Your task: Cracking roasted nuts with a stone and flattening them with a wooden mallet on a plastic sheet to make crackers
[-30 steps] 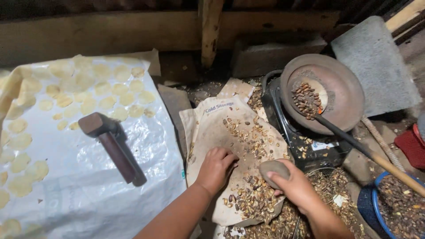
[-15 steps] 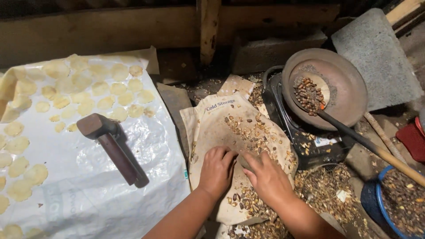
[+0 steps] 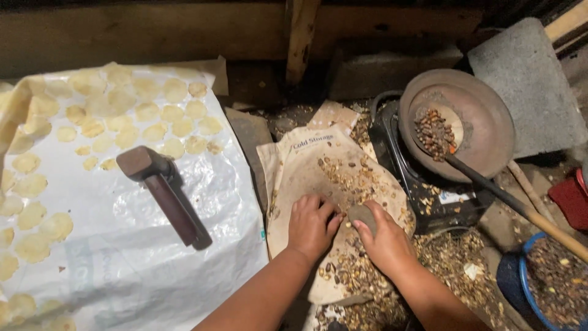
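hands meet at the middle of the paper sack [image 3: 300, 178]: your right hand [image 3: 386, 242] is closed around a small grey stone [image 3: 361, 216], pressing it down on the sack, and your left hand [image 3: 312, 224] lies flat beside it, fingers spread and gripping nothing, its fingertips touching the stone. scattered nuts and broken shells [image 3: 349, 175] cover the sack around both hands and spill off its lower edge onto the ground. to your right, a round clay pan [image 3: 490, 129] sits on a black stove [image 3: 422, 190], with a long-handled ladle [image 3: 490, 187] resting in it, its bowl full of dark nuts. a blue tub [image 3: 520, 288] of shells stands at the lower right. to your left, well apart, a wooden mallet [image 3: 165, 193] lies on a white plastic sheet [image 3: 122, 270] dotted with pale round discs [image 3: 147, 110].
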